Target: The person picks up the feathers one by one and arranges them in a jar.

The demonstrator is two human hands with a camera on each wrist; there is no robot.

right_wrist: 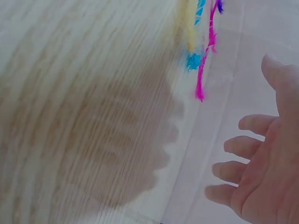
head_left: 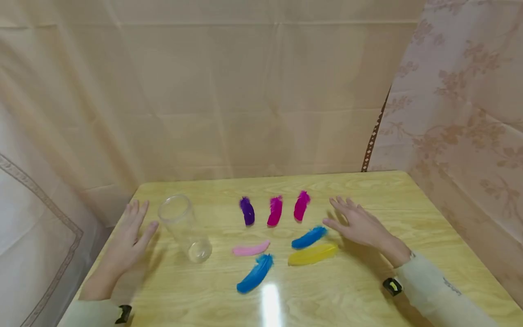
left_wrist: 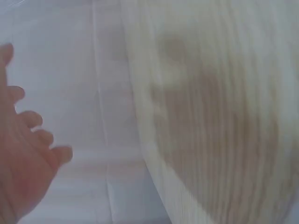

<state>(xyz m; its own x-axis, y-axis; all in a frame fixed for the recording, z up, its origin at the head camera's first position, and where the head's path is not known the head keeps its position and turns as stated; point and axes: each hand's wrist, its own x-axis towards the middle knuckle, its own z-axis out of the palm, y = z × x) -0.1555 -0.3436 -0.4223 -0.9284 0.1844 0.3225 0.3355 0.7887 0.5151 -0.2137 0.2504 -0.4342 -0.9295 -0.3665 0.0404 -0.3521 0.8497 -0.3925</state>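
Observation:
In the head view my left hand (head_left: pixel 127 240) hovers over the left side of the table, fingers extended, beside a tall clear plastic cup (head_left: pixel 184 227) and apart from it. My right hand (head_left: pixel 361 225) is held above the right side, fingers spread and holding nothing. Near its fingertips lie a blue feather (head_left: pixel 309 237) and a yellow feather (head_left: pixel 312 254). Farther left are a pink feather (head_left: pixel 251 248) and another blue feather (head_left: pixel 255 274). Behind them lie a purple feather (head_left: pixel 247 211) and two magenta feathers, one in the middle (head_left: pixel 275 211) and one to its right (head_left: pixel 302 206).
The wood-grain table (head_left: pixel 367 299) ends at a beige curtain (head_left: pixel 253 100) behind. A floral cloth (head_left: pixel 470 91) hangs at the right, a white cloth with a patterned band (head_left: pixel 45 195) at the left. Each wrist wears a small dark device, such as the right one (head_left: pixel 392 286).

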